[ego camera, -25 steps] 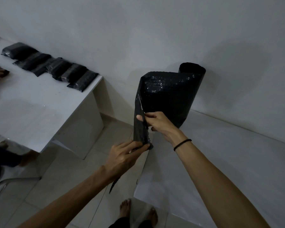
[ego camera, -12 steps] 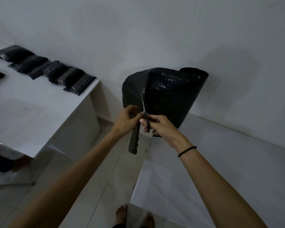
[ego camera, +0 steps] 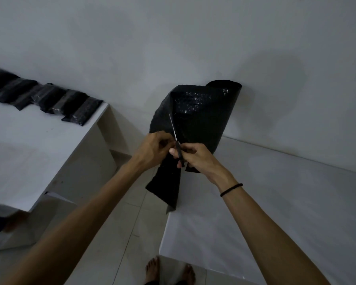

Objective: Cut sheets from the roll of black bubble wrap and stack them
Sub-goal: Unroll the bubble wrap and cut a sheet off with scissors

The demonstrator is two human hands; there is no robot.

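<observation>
A roll of black bubble wrap (ego camera: 206,120) stands upright against the wall at the far left corner of the right table (ego camera: 275,202). Its loose end is partly cut, and the cut flap (ego camera: 165,186) hangs down past the table corner. My right hand (ego camera: 195,157) grips black-handled scissors (ego camera: 176,138), whose blades point up into the wrap. My left hand (ego camera: 154,149) pinches the wrap's edge just left of the blades.
Several black bubble wrap pieces (ego camera: 49,99) lie in an overlapping row along the wall on the left white table (ego camera: 39,151). A tiled floor gap (ego camera: 121,233) runs between the two tables, with bare feet (ego camera: 169,270) at the bottom.
My left hand has risen from the flap's lower end to beside the scissors. The scissors have cut higher up the wrap, and the freed flap hangs longer.
</observation>
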